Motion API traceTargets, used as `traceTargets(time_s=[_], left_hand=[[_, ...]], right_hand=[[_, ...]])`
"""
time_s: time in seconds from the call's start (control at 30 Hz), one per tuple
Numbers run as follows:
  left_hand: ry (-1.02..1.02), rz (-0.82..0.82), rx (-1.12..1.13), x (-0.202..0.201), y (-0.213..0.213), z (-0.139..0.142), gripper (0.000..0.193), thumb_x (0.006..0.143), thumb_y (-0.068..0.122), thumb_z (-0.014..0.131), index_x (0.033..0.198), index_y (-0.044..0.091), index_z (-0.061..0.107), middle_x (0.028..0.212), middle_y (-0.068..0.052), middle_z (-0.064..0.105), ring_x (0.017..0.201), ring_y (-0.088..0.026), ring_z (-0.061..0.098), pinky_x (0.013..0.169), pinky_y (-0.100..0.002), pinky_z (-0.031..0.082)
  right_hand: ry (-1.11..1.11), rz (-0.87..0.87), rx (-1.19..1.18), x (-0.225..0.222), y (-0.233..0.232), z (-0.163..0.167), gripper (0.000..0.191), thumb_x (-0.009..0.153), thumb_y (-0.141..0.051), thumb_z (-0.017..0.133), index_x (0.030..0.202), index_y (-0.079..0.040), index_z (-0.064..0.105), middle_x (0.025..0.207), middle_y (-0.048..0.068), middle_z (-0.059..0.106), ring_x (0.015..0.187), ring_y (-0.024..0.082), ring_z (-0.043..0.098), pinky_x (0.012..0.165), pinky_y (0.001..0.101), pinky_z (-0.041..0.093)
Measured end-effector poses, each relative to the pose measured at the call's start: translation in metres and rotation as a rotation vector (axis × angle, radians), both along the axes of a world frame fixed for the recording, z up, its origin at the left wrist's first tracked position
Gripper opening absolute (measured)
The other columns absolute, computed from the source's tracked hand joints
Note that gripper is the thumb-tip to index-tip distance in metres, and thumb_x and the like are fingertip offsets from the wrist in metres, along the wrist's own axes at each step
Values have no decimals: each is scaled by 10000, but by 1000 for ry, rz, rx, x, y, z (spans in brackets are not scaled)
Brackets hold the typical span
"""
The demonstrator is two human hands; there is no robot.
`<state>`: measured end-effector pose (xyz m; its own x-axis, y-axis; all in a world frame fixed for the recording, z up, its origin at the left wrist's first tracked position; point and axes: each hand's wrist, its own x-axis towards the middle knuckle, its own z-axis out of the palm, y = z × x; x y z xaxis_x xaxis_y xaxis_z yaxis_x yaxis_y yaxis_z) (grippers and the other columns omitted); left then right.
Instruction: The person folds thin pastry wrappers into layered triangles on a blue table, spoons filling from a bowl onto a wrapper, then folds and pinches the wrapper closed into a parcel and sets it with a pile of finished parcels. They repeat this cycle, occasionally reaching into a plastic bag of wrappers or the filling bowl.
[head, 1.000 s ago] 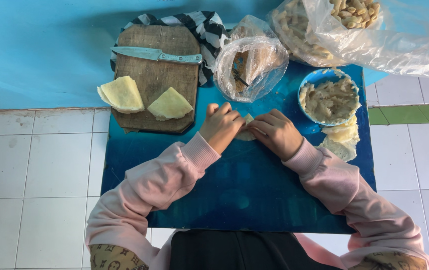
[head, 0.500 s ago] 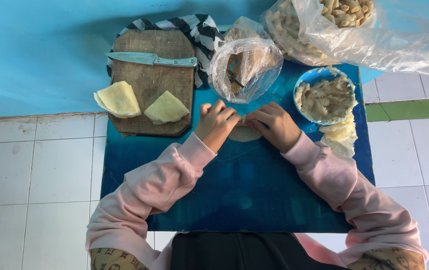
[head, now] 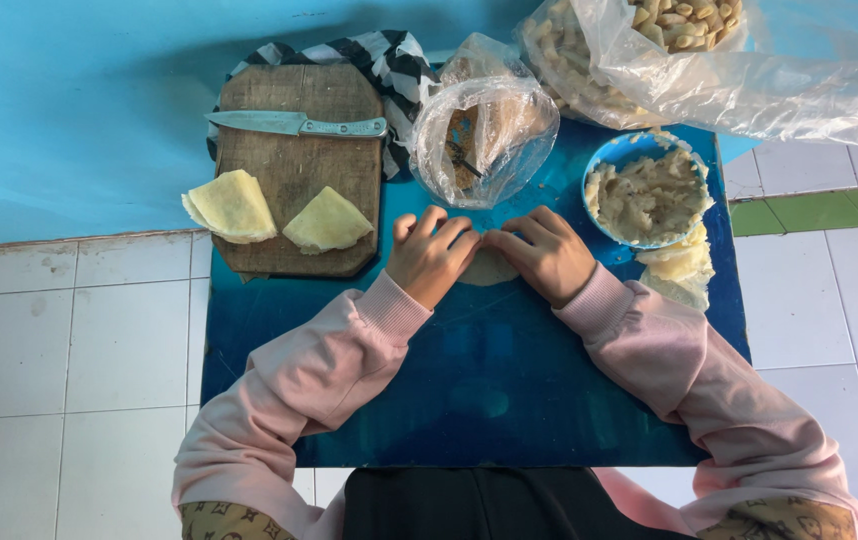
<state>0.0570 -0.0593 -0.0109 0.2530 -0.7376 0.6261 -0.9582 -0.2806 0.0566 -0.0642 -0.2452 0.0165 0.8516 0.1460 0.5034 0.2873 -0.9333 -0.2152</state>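
Note:
My left hand [head: 431, 256] and my right hand [head: 547, 254] press side by side on a small pale dough wrapper [head: 489, 268] lying on the blue table [head: 489, 390]. The fingers of both hands curl over its far edge, and most of the wrapper is hidden under them. Just right of my right hand stands a blue bowl [head: 649, 196] of pale mashed filling, with a stack of pale wrappers [head: 681, 266] beside it.
A wooden cutting board [head: 297, 170] at the back left carries a knife [head: 294, 124] and two folded yellow wrappers [head: 233, 205] [head: 327, 221]. A clear plastic bag [head: 483, 124] sits behind my hands. A big plastic bag of finished pieces [head: 689, 50] lies back right. White floor tiles [head: 69, 350] surround the table.
Both hands have flattened lower over the wrapper, fingertips closer together. The view has shifted slightly; the other things have stayed put.

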Motion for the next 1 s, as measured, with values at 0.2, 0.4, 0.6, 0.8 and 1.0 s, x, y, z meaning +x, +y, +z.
traceTargets(time_s=[0.2, 0.4, 0.6, 0.8, 1.0], left_hand=[[62, 31, 24, 2, -1, 0, 147, 879, 302, 807, 980, 220, 738, 1098, 94, 658, 1051, -162, 560, 918, -395, 304], [101, 45, 31, 2, 0, 4, 261, 871, 332, 810, 1082, 202, 729, 1140, 81, 646, 1051, -166, 559, 903, -390, 314], [81, 51, 9, -4, 14, 14, 310, 891, 319, 802, 1165, 199, 719, 1179, 74, 636, 1052, -171, 556, 912, -391, 316], [87, 67, -32, -18, 42, 16, 257, 906, 265, 796, 1147, 213, 724, 1165, 89, 655, 1044, -154, 575, 925, -386, 313], [52, 41, -72, -25, 49, 13, 228, 904, 234, 790, 1122, 211, 723, 1150, 89, 670, 1036, -150, 584, 912, -382, 308]], right_hand=[[-31, -61, -32, -1, 2, 6, 364, 867, -94, 760, 1227, -122, 709, 1089, 74, 650, 947, 259, 615, 853, 371, 542], [-43, -53, -52, 1, 9, 13, 455, 796, -118, 775, 1245, -170, 721, 1148, 83, 624, 957, 287, 585, 878, 396, 536], [-1, -91, 31, 11, 3, 13, 383, 845, -143, 770, 1224, -122, 719, 1144, 104, 605, 1014, 309, 571, 920, 418, 518], [26, -109, 167, 18, 5, 11, 255, 884, -146, 782, 1133, -106, 739, 1113, 98, 624, 987, 299, 571, 887, 400, 518], [-59, -100, 194, -1, 16, 28, 235, 831, -96, 804, 1057, -106, 743, 1099, 73, 674, 995, 292, 606, 885, 394, 524]])
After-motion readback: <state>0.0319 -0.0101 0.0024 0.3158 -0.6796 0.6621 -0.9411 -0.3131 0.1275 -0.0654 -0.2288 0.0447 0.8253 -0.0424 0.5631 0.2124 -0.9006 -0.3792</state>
